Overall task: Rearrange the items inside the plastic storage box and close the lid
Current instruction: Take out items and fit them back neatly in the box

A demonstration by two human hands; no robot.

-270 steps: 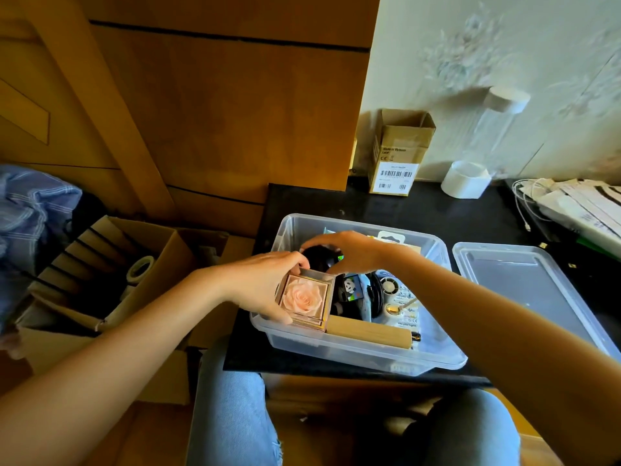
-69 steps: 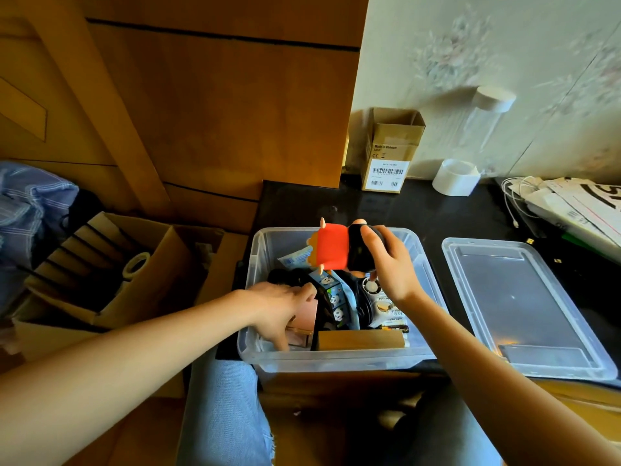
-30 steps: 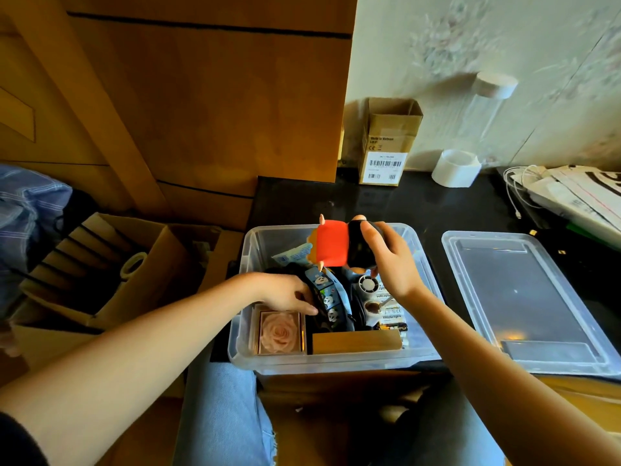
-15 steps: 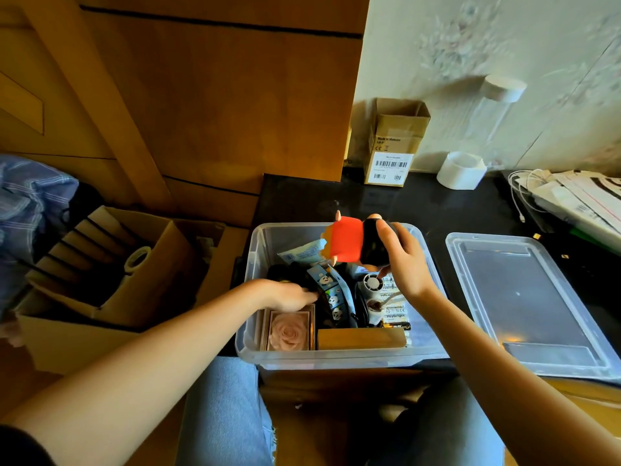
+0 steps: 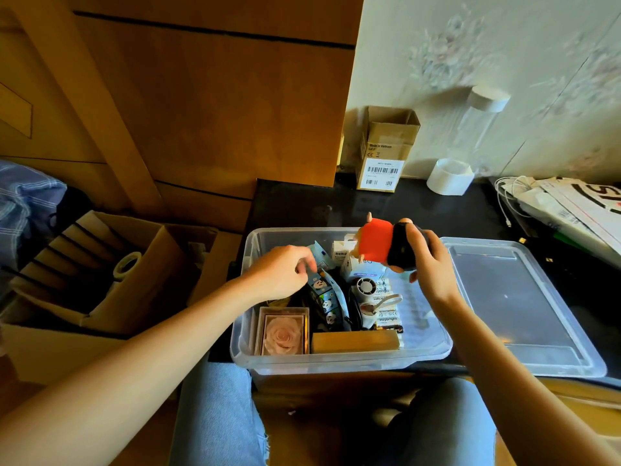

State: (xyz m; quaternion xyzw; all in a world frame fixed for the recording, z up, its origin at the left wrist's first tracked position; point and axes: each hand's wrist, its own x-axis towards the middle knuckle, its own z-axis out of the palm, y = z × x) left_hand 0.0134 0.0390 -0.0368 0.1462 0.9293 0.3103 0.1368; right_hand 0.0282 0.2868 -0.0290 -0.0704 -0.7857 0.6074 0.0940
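Holding the red-and-black figurine point(image 5: 386, 247) over the back of the storage box point(image 5: 339, 359), right hand point(image 5: 426, 264) has its fingers clamped round the black end. Left hand point(image 5: 279, 270) pinches the blue panda-print strap point(image 5: 324, 297) inside the box. Box sits on the counter point(image 5: 302, 203), lid point(image 5: 524, 304) off, just beside it on the right. Figurine looks rigid, light, small protruding bits probably fragile: grip the body, not the nubs. Rose case point(image 5: 282, 331) in the front-left corner looks like clear hard plastic, slippery and crackable: take it by the side walls. Strap is floppy, will snag. The lid probably flexes, so press along its rim.
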